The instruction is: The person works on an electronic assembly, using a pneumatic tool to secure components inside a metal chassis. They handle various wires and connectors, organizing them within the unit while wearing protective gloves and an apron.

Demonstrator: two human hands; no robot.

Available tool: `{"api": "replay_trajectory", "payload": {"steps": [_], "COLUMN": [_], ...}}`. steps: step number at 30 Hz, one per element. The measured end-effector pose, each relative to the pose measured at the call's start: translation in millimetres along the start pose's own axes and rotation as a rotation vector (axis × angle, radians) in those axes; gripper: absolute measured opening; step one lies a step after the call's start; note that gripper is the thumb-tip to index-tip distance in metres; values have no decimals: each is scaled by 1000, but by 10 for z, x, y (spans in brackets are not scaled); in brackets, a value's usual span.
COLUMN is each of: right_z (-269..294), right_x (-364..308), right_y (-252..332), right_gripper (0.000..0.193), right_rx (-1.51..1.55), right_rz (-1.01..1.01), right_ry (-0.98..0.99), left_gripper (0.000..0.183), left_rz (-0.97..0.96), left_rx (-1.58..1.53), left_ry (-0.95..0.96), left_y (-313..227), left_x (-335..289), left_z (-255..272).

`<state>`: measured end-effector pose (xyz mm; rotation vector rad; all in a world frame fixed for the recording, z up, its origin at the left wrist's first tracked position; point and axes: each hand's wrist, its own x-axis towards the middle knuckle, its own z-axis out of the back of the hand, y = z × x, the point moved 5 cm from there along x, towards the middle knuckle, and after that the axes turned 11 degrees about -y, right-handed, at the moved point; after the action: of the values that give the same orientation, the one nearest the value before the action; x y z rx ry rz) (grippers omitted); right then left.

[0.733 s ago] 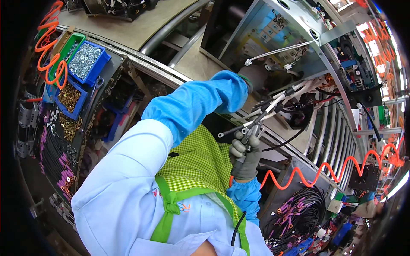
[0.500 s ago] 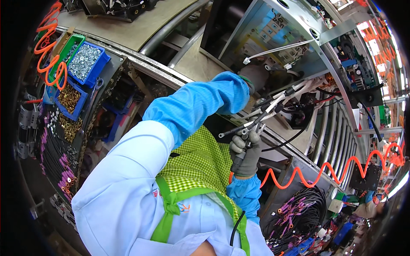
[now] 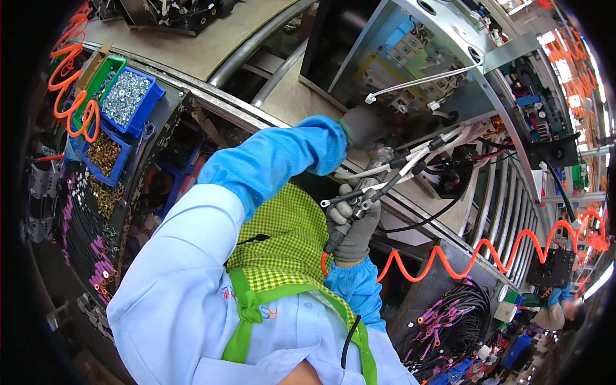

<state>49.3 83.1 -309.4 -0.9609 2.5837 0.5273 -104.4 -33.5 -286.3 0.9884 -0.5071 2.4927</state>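
My right hand, in a grey glove, is closed around an air tool with an orange hose at its lower end. The tool's metal head points up toward the open metal cabinet. Just above that head, my left hand, also gloved in grey, is at the cabinet's lower front edge; its fingers are dark and partly hidden. White and black cables with ring terminals hang out of the cabinet and cross over the tool beside my right hand. A white connector lead runs across the cabinet's opening.
To the left are a blue bin of silver nuts or washers, a blue tray of brass-coloured fasteners and dark cables with purple ends. An orange coiled hose stretches rightward above a cable bundle. Rollers lie right of the cabinet.
My left hand has moved left and slightly down. My right hand has shifted left and a little up, and the tool's head now reaches up near my left hand.
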Motion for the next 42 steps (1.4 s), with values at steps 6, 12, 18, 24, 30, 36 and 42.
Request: {"api": "replay_trajectory", "payload": {"steps": [6,12,18,24,30,36,42], "right_z": [-171,-135,-209,-237,-129,-114,-56], "right_x": [-18,52,50,77,117,64,63], "right_y": [8,23,36,24,45,54,92], "right_gripper": [33,39,39,38,38,39,32], "right_rx": [-7,0,-45,-33,-99,-120,-164], "right_rz": [26,13,57,44,61,54,51], "right_ry": [21,7,-6,0,-5,26,-16], "left_gripper": [49,32,48,30,30,34,28], "left_rz": [195,177,279,232,166,172,315], "left_rx": [-92,-90,-95,-107,-108,-70,-213], "left_ry": [254,183,320,292,199,137,223], "left_y": [75,124,165,175,153,151,-37], "left_x": [7,1,31,30,38,-30,90], "left_z": [-143,-284,-351,-339,-298,-388,31]}}
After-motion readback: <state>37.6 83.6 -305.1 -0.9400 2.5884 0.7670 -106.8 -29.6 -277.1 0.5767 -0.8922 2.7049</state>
